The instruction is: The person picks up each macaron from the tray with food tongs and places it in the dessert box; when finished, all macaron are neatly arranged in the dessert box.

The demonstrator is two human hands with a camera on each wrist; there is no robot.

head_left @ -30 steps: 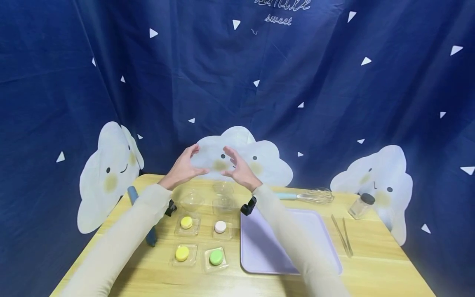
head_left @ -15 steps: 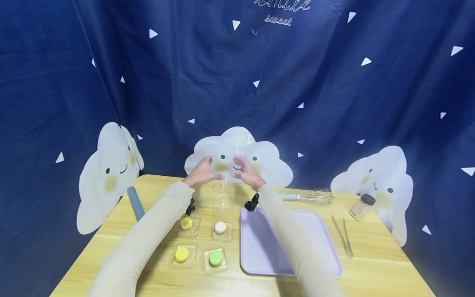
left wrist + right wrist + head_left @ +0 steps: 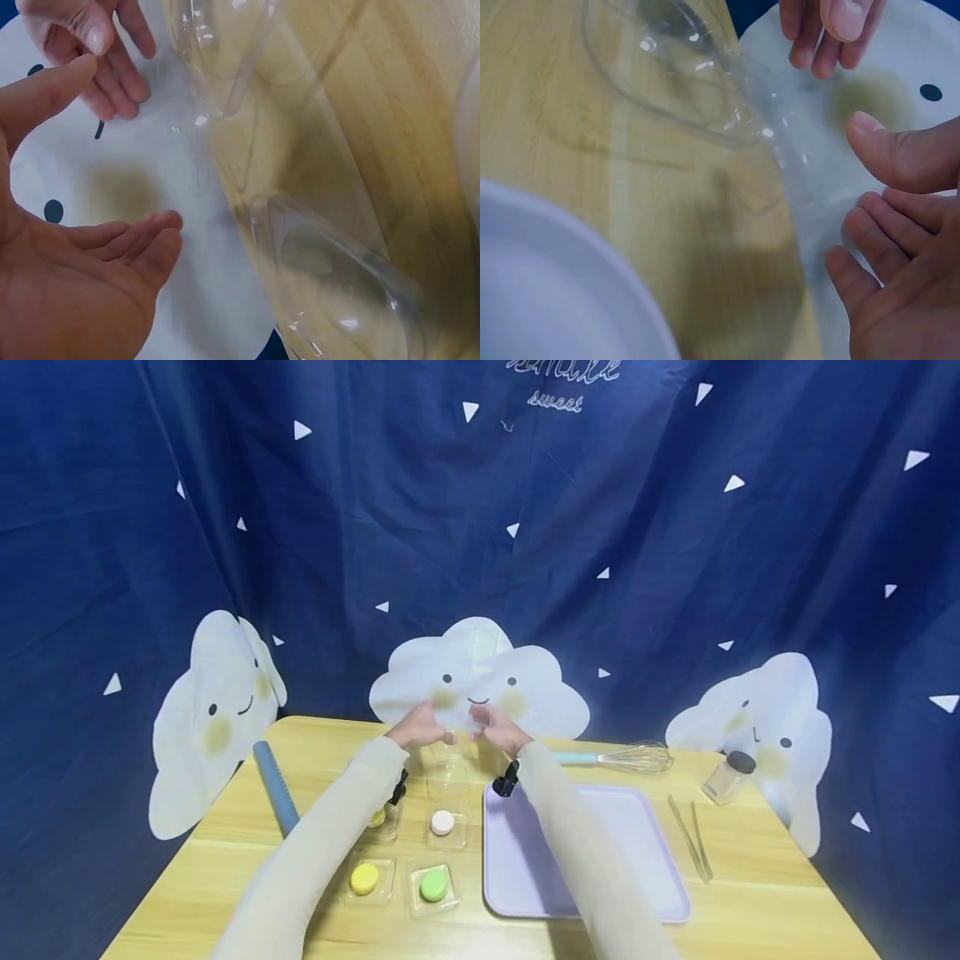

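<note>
In the head view my left hand (image 3: 420, 727) and right hand (image 3: 500, 732) face each other over the far edge of the table, fingers relaxed, nothing held. Between and below them stands an open clear plastic box (image 3: 448, 778). The left wrist view shows my left hand (image 3: 82, 277) beside a clear plastic shell (image 3: 330, 277), with another shell (image 3: 221, 45) higher up. In the right wrist view my right hand (image 3: 907, 277) is apart from the clear shell (image 3: 675, 90). Nearer lie a pale pink macaron (image 3: 442, 822), a green macaron (image 3: 433, 885) and a yellow macaron (image 3: 364, 878), each in a clear tray.
Another yellow macaron (image 3: 377, 818) is partly hidden by my left sleeve. A lilac tray (image 3: 517, 893) lies under my right forearm. Right of it are tweezers (image 3: 693, 839), a whisk (image 3: 637, 757) and a black-lidded jar (image 3: 730, 777). A blue rod-like tool (image 3: 276, 789) lies at left.
Both hands have come down toward the table's far edge. My left hand has also moved right, closer to the right hand, and its sleeve now covers part of one yellow macaron.
</note>
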